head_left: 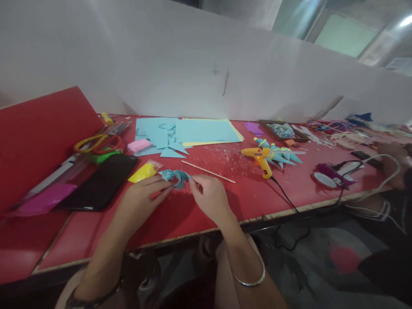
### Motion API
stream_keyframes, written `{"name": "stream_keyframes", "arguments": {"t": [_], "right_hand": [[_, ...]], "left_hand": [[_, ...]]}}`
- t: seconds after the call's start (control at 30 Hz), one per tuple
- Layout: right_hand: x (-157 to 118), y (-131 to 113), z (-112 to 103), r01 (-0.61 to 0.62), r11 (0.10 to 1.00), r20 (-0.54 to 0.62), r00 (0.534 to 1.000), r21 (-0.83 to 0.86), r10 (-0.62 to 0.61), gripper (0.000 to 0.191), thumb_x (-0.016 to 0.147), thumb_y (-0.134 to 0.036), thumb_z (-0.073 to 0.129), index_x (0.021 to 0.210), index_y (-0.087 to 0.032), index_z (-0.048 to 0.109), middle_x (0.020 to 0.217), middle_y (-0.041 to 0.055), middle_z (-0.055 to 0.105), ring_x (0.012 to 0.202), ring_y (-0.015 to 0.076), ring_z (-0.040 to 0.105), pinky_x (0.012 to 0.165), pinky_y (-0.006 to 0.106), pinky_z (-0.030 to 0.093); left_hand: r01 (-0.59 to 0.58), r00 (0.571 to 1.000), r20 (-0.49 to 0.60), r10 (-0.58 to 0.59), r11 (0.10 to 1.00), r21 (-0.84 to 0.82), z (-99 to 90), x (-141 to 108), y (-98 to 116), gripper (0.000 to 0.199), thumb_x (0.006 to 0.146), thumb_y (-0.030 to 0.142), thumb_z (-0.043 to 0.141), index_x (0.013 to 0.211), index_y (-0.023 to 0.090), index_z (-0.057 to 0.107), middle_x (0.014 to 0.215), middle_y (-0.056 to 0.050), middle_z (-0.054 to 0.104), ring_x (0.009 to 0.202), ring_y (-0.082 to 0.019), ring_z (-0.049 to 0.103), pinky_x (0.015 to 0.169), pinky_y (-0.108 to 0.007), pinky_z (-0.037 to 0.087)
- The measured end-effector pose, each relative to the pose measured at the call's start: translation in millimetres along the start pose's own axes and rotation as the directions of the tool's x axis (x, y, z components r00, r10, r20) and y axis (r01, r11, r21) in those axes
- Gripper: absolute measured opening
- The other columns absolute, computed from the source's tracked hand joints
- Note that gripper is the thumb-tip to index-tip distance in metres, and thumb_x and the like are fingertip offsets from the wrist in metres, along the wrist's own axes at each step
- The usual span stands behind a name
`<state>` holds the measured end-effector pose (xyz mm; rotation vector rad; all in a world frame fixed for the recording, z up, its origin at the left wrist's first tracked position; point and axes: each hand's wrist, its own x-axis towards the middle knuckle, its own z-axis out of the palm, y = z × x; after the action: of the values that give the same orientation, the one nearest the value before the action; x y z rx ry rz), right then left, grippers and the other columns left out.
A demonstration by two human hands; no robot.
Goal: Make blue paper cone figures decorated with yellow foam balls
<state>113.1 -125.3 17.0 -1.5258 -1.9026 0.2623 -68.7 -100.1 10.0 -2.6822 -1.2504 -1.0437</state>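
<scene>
A curled light-blue paper strip (pixel 182 180), rolled into loose coils with a crumpled end on its left, is held up between my two hands. My left hand (pixel 141 201) pinches it near the crumpled end, fingers pressed together. At the other end, my right hand (pixel 210 195) grips the strip's tip between thumb and forefinger. Behind the hands, a thin wooden stick (pixel 208 171) lies on the red table. A packet of yellow clay (pixel 143 171) sits just beyond my left hand, with a black phone (pixel 101 182) to its left.
A yellow glue gun (pixel 262 159) stands at right, its cord hanging over the table edge. Behind it lies a spiky blue paper piece (pixel 283 156). Blue paper sheets (pixel 206 131) lie along the wall. Scissors (pixel 93 143) are at left. A co-worker's hand (pixel 394 161) is far right.
</scene>
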Motion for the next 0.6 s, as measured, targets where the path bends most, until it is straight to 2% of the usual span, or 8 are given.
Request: {"name": "stream_keyframes", "arguments": {"t": [0.07,0.13,0.23,0.33,0.4,0.5,0.6], "right_hand": [[0.1,1.4,1.6,0.007,0.999,-0.015,1.0,0.04,-0.006,0.024,0.085,-0.025,0.04,0.072,-0.019,0.059,0.066,-0.0002,0.058,0.057,0.0102,0.047,0.055,0.022,0.031],[0.5,2.4,3.1,0.021,0.995,-0.067,0.998,0.1,-0.014,0.019,0.083,-0.023,0.042,0.091,-0.02,0.059,0.079,0.0014,0.061,0.065,0.0111,0.051,0.062,0.022,0.037],[1.1,2.1,2.8,0.086,0.982,-0.181,0.982,0.166,-0.055,0.027,0.082,-0.019,0.042,0.107,-0.018,0.052,0.092,0.0047,0.059,0.077,0.0128,0.054,0.074,0.024,0.041],[0.3,-0.5,-0.2,0.207,0.964,-0.242,0.956,0.168,-0.163,0.024,0.082,-0.016,0.04,0.1,-0.019,0.055,0.093,0.0059,0.054,0.088,0.0138,0.052,0.081,0.026,0.04],[-0.8,-2.6,-1.7,0.255,0.956,-0.24,0.946,0.144,-0.216,0.02,0.082,-0.019,0.041,0.092,-0.021,0.058,0.093,0.0054,0.052,0.091,0.0142,0.051,0.084,0.027,0.04],[-1.9,-4.1,-1.7,0.248,0.964,-0.216,0.951,0.096,-0.223,0.014,0.08,-0.027,0.048,0.087,-0.022,0.06,0.095,0.0053,0.05,0.093,0.016,0.049,0.084,0.03,0.041],[-1.8,-3.3,0.0,0.227,0.971,-0.204,0.956,0.068,-0.21,0.018,0.078,-0.034,0.053,0.088,-0.022,0.059,0.096,0.0055,0.05,0.094,0.0168,0.048,0.084,0.031,0.04]], "left_hand": [[0.012,1.0,0.005,-0.012,1.0,-0.024,-1.6,0.0,-0.2,0.021,0.082,0.032,0.046,0.078,0.023,0.064,0.077,0.0,0.068,0.075,-0.015,0.062,0.067,-0.024,0.049],[0.014,1.0,-0.002,-0.014,0.999,-0.038,-2.5,0.2,0.8,0.02,0.082,0.031,0.046,0.078,0.023,0.064,0.076,0.0,0.069,0.075,-0.015,0.063,0.068,-0.024,0.049],[0.02,1.0,-0.004,-0.02,0.999,-0.031,-2.4,0.8,3.1,0.02,0.082,0.031,0.046,0.079,0.022,0.064,0.078,0.0,0.069,0.076,-0.015,0.063,0.069,-0.023,0.048],[0.025,1.0,0.005,-0.024,0.999,-0.044,-1.9,1.7,5.6,0.019,0.082,0.03,0.046,0.079,0.021,0.064,0.078,-0.001,0.068,0.072,-0.014,0.063,0.065,-0.022,0.048],[0.015,1.0,-0.008,-0.015,0.999,-0.052,-2.4,2.7,7.3,0.018,0.081,0.029,0.047,0.079,0.021,0.063,0.078,-0.001,0.067,0.07,-0.014,0.062,0.064,-0.021,0.047],[-0.005,0.999,-0.049,0.004,0.999,-0.031,-4.3,4.2,10.1,0.014,0.08,0.026,0.049,0.078,0.022,0.062,0.076,0.0,0.067,0.069,-0.013,0.062,0.063,-0.021,0.047],[-0.028,0.999,-0.045,0.028,0.999,-0.015,-7.0,5.1,12.7,0.011,0.08,0.023,0.05,0.079,0.021,0.061,0.076,0.001,0.067,0.069,-0.013,0.061,0.064,-0.021,0.048]]}}
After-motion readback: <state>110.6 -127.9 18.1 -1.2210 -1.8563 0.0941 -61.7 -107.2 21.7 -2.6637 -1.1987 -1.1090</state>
